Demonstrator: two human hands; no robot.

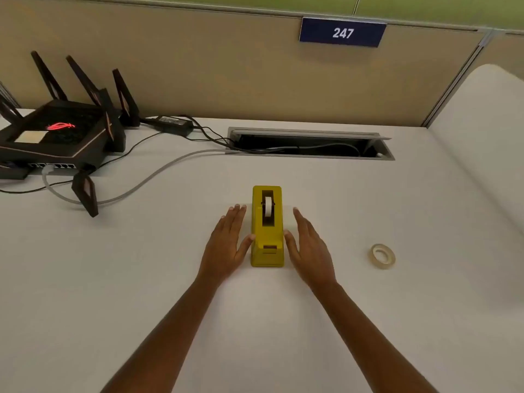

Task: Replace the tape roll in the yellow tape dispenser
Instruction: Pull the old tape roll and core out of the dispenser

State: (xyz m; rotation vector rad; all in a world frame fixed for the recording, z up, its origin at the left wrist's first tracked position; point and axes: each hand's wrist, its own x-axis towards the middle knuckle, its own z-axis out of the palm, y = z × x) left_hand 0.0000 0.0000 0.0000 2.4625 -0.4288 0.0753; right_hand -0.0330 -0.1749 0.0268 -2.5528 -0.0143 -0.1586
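We read "247" in white on the blue sign at upper centre. The yellow tape dispenser stands mid-frame on the white desk, flanked by our left hand and right hand, both spread flat, thumbs touching its sides. A loose tape roll lies well right.

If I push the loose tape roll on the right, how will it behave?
The loose tape roll lies flat on the table, so it would probably slide, not roll. It looks thin and hollow, so likely light. Stood on edge, it could roll away.
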